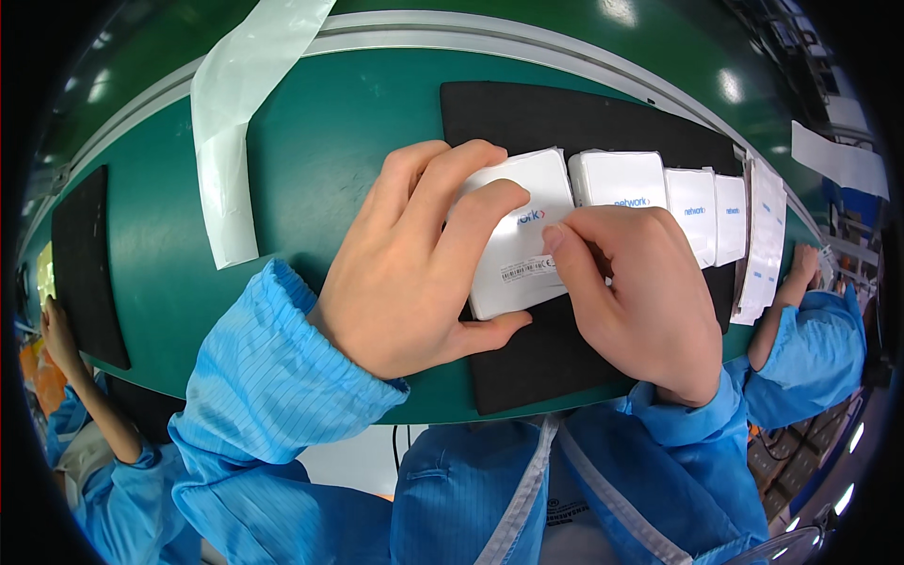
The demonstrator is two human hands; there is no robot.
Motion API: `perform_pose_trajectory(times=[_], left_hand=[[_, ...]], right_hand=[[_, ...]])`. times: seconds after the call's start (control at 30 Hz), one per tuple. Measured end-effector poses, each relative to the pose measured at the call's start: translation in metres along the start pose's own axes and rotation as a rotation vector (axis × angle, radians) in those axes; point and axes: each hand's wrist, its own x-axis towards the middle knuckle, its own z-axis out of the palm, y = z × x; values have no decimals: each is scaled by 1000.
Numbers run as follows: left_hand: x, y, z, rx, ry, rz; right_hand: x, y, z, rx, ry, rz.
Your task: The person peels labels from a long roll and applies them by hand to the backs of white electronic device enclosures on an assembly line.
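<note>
A flat white box (516, 221) with blue print and a small barcode label lies tilted on the black mat (565, 113). My left hand (414, 254) grips it from the left, fingers over its far edge and top, thumb at its near edge. At the box's right side, my right hand (640, 292) is closed, thumb tip against the index finger over the printed top. Whatever that pinch may hold is hidden. Right of this box, several similar white boxes (617, 174) stand in a row, partly covered by my right hand.
White label sheets (761, 240) lie past the row's right end. A long pale strip (224, 151) hangs over the green table (320, 113) at left. Another black mat (89, 264) lies far left. Co-workers' arms show at the left (99, 405) and right (796, 311).
</note>
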Motion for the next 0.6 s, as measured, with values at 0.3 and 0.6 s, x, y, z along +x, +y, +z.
perform_pose_trajectory(times=[0.3, 0.6], left_hand=[[-4, 4, 0, 47, -18, 21], [-5, 3, 0, 68, 6, 40]], right_hand=[[2, -6, -9, 21, -88, 54], [-4, -13, -10, -66, -104, 192]])
